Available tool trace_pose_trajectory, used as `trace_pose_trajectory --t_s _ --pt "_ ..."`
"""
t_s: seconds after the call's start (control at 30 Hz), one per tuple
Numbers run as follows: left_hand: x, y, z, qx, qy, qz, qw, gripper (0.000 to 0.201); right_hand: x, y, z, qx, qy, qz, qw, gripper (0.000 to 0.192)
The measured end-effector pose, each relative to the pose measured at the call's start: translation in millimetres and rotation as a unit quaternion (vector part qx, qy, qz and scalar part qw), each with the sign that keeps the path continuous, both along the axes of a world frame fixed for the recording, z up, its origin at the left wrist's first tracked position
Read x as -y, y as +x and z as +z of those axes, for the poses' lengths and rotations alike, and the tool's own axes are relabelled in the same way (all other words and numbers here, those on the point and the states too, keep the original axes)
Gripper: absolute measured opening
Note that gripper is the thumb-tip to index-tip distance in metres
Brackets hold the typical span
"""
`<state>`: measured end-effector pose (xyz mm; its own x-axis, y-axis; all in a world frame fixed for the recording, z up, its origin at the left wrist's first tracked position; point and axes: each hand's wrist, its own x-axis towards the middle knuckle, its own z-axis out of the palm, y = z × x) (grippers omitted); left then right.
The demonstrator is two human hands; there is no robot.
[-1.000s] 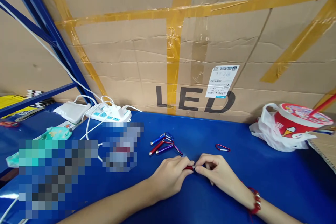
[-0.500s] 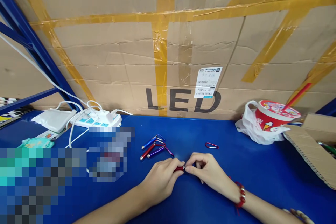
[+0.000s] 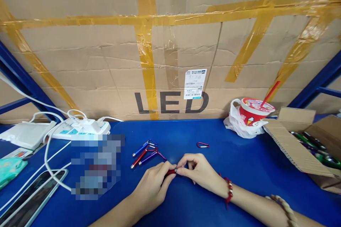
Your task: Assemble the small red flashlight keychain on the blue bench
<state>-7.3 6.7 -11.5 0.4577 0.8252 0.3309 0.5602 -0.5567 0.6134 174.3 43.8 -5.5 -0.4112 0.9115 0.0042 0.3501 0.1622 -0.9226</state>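
In the head view, a small red flashlight [image 3: 171,172] is pinched between both hands low over the blue counter [image 3: 253,163], near its front middle. The left hand [image 3: 153,183] is closed around the flashlight's body, fingers curled over it. The right hand [image 3: 198,170] is clamped on the flashlight's other end with thumb and fingertips, and a red bead bracelet [image 3: 228,189] is worn at its wrist.

Just beyond the hands, three finished flashlights [image 3: 145,151], blue, red and purple, are laid side by side with clips attached. A loose red carabiner [image 3: 203,145] is seen apart, to their right. A white power strip [image 3: 82,128] is placed at the back left, a red paper cup [image 3: 253,111] in a white bag at the back right, and an open cardboard box [image 3: 295,145] at the far right edge.
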Motion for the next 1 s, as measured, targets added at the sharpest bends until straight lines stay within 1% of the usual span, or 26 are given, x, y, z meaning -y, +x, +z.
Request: trace_pose_trajectory --t_s 0.3,0.43,0.6,1.0 --pt "-0.4 0.9 0.8 0.019 -0.025 -0.005 0.999 0.012 0.6 -0.1 1.4 -0.005 0.014 -0.008 1.0 0.025" --pt "0.3 1.2 2.8 0.012 -0.019 -0.002 1.0 0.011 0.4 -0.6 2.2 -0.002 0.015 -0.002 1.0 0.028" --pt "1.6 1.2 6.1 -0.008 -0.01 -0.002 1.0 0.01 0.8 -0.8 2.9 0.002 0.018 0.007 1.0 0.025" --pt "2.9 0.0 5.7 -0.016 0.007 0.002 1.0 0.01 1.3 1.4 -1.4 0.015 0.005 0.025 1.0 0.03"
